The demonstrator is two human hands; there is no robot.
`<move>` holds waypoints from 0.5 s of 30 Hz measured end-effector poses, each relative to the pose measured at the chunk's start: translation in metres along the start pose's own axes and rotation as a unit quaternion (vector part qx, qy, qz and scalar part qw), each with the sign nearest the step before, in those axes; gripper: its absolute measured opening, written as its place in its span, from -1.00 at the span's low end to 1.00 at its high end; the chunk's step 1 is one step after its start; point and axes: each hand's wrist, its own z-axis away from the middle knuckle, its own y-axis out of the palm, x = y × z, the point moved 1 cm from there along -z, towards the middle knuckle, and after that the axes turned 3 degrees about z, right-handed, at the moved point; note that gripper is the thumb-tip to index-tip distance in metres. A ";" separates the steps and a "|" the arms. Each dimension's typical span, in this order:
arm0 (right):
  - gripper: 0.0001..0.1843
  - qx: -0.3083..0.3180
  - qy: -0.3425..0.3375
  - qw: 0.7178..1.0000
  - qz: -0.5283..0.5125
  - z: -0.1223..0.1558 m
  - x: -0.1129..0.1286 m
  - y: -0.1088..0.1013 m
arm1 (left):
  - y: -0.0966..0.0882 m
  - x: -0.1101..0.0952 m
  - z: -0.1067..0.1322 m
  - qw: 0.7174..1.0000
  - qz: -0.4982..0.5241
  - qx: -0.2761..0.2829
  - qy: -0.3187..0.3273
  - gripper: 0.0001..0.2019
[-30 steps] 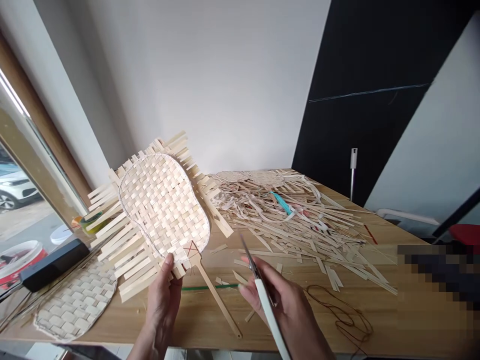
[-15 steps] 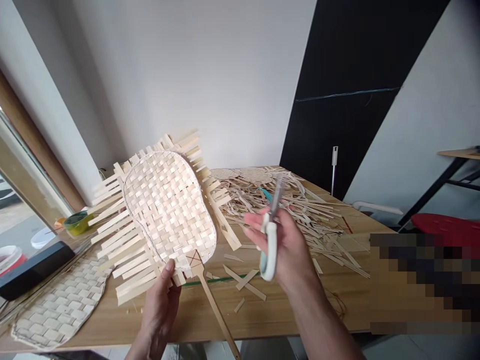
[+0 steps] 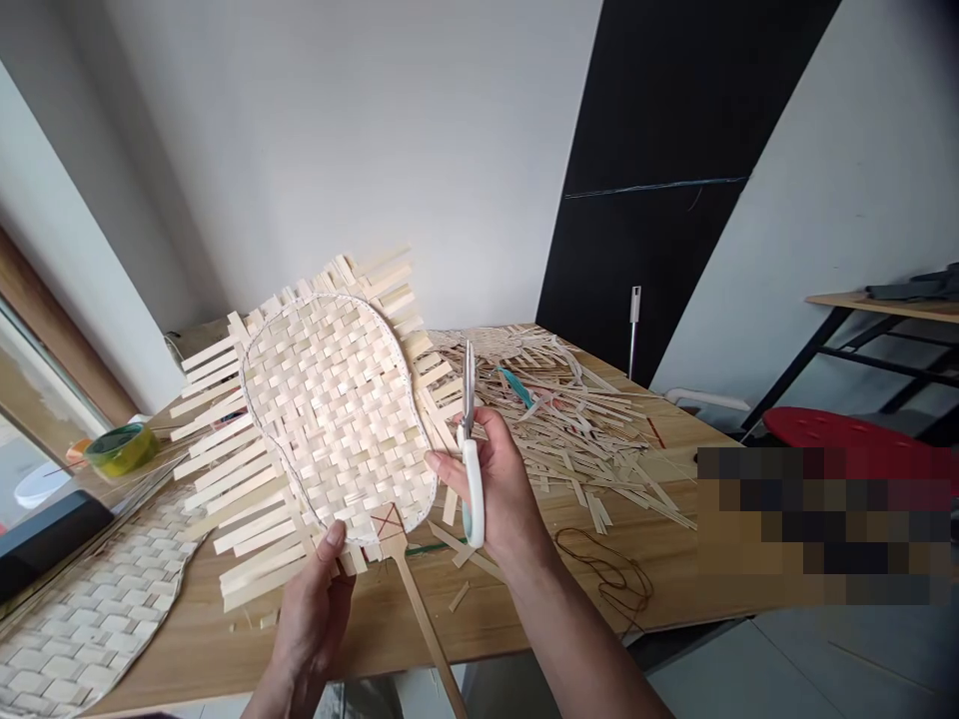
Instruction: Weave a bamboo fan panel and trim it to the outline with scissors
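A woven fan (image 3: pixel 337 409) of pale flat strips is held up over the table, a stitched cord outlining its shape and uncut strip ends jutting out beyond it. Its wooden handle (image 3: pixel 427 619) slants down toward me, fixed at the base with crossed red thread. My left hand (image 3: pixel 315 589) grips the fan's lower edge, thumb in front. In my right hand (image 3: pixel 498 479) are scissors (image 3: pixel 471 439) with white handles, blades pointing up and close together. The right thumb and fingertips are at the fan's right edge; whether they pinch it is unclear.
Many loose strips (image 3: pixel 599 449) lie heaped on the wooden table (image 3: pixel 524 624), with a teal item (image 3: pixel 515 386) among them. At left are another woven piece (image 3: pixel 97 599), a black box (image 3: pixel 49 544) and a yellow-green tape roll (image 3: pixel 121 449). Thin brown cord (image 3: pixel 610 584) lies at right.
My right hand has moved left with the scissors, from over the strip pile to the fan's right edge. My left hand still holds the fan. The view has shifted slightly right.
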 end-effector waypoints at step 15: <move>-0.55 0.022 -0.056 0.955 0.290 0.039 0.026 -0.028 | -0.004 -0.015 -0.015 0.997 0.029 -0.031 0.062 -0.89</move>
